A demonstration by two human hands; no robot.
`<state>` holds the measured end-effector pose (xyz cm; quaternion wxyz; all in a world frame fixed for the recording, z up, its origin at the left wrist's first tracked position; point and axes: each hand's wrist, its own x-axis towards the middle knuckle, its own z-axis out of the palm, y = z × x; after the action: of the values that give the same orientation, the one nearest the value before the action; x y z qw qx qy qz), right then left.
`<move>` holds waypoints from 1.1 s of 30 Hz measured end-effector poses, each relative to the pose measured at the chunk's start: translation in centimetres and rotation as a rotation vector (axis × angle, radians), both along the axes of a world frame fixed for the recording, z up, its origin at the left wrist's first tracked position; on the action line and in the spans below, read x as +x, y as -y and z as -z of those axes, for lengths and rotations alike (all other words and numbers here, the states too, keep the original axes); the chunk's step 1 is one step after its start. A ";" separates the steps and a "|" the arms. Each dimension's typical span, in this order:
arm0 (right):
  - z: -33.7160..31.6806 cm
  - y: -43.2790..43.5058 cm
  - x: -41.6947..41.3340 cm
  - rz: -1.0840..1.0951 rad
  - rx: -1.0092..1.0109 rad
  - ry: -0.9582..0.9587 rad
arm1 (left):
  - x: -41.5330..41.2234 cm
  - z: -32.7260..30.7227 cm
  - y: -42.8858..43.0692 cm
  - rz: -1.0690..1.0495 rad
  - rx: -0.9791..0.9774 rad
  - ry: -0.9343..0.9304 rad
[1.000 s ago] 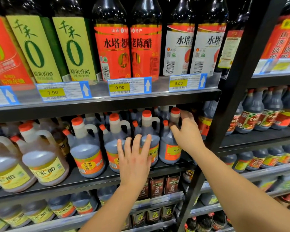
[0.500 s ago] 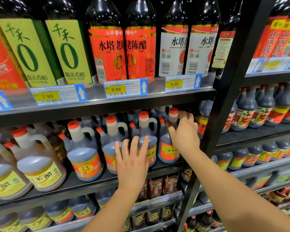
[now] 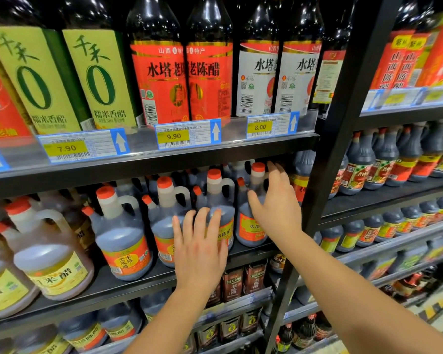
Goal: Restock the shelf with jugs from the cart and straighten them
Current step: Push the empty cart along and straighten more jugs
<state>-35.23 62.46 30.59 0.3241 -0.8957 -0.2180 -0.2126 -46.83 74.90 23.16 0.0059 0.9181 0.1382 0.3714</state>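
Head view, landmark: the black upright post (image 3: 339,162) is standing at the right end of the jug shelf (image 3: 138,284); all places below are being given from it.
Head view, jugs: dark red-capped jugs are sitting in a row on that shelf, left of the post. The end jug (image 3: 251,228) is just beside the post, and the second jug (image 3: 221,198) is next on its far side.
Head view, right hand: the right hand (image 3: 276,210) is lying spread on the end jug's post side, with the thumb across the body and the fingers reaching up past the cap. No closed grip is showing.
Head view, left hand: the left hand (image 3: 200,249) is pressing flat on the second jug's front, fingers straight and slightly fanned.
Head view, cart: it is not showing.
Step, by my judgement: the front row is being straightened rather than loaded.
Doing it well: push low on the bodies so the tall necks are not tipping. Turn each jug until its label is facing out; the third jug (image 3: 164,226) from the post is showing its barcode. Press gently, since more jugs are crowding close behind.
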 end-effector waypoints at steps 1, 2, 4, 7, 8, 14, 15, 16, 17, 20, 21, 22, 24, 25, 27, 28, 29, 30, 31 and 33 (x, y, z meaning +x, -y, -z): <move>-0.1 0.3 -0.6 -0.028 0.018 0.048 | -0.1 -0.1 0.2 0.032 -0.015 0.019; -0.3 0.6 -1.1 -0.058 0.041 0.097 | -0.1 -0.2 0.4 0.074 -0.027 0.038; -0.6 1.6 -2.2 -0.104 0.101 0.185 | 0.2 -0.3 1.3 0.177 -0.054 0.064; -0.8 3.5 -3.5 -0.094 0.165 0.276 | 1.0 -0.3 3.6 0.310 -0.116 0.080; -0.6 4.4 -3.8 -0.068 0.182 0.293 | 1.3 -0.2 4.6 0.350 -0.145 0.074; 1.9 12.4 -4.1 0.171 0.243 0.292 | 3.8 1.3 12.1 0.601 -0.258 -0.032; 2.7 14.1 -4.1 0.227 0.233 0.269 | 4.2 1.8 13.6 0.634 -0.260 -0.063; 3.6 15.9 -4.1 0.286 0.228 0.241 | 4.5 2.3 15.2 0.670 -0.271 -0.094; 4.5 17.7 -4.1 0.349 0.224 0.208 | 4.9 2.8 16.7 0.706 -0.286 -0.125; 8.1 23.5 -4.2 0.521 0.204 0.066 | 6.1 4.4 20.9 0.774 -0.303 -0.234; 9.4 25.4 -4.4 0.574 0.203 0.010 | 6.6 5.1 22.2 0.786 -0.312 -0.283; 10.7 27.3 -4.5 0.627 0.202 -0.034 | 7.2 5.9 23.4 0.794 -0.324 -0.339; 13.6 31.2 -5.0 0.732 0.173 -0.115 | 8.6 7.8 25.8 0.796 -0.333 -0.460; 15.1 33.1 -5.3 0.781 0.150 -0.171 | 9.3 9.0 27.0 0.794 -0.346 -0.527; 18.2 36.6 -6.1 0.878 0.120 -0.295 | 10.7 11.5 29.4 0.779 -0.354 -0.646; 19.7 38.3 -6.6 0.928 0.103 -0.356 | 11.3 12.9 30.5 0.767 -0.344 -0.694; 21.3 39.9 -7.3 0.978 0.086 -0.411 | 11.9 14.3 31.5 0.759 -0.332 -0.738; 22.8 41.3 -8.0 1.023 0.072 -0.461 | 12.5 15.8 32.5 0.755 -0.322 -0.784; 24.3 42.6 -8.8 1.063 0.060 -0.512 | 13.0 17.4 33.5 0.750 -0.313 -0.835; 27.0 44.8 -10.6 1.150 0.048 -0.611 | 13.8 20.4 35.1 0.720 -0.298 -0.931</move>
<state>-45.81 17.68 3.60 0.2262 -0.8821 0.4028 -0.0925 -32.98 39.80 2.76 0.1984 0.9625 -0.1425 -0.1178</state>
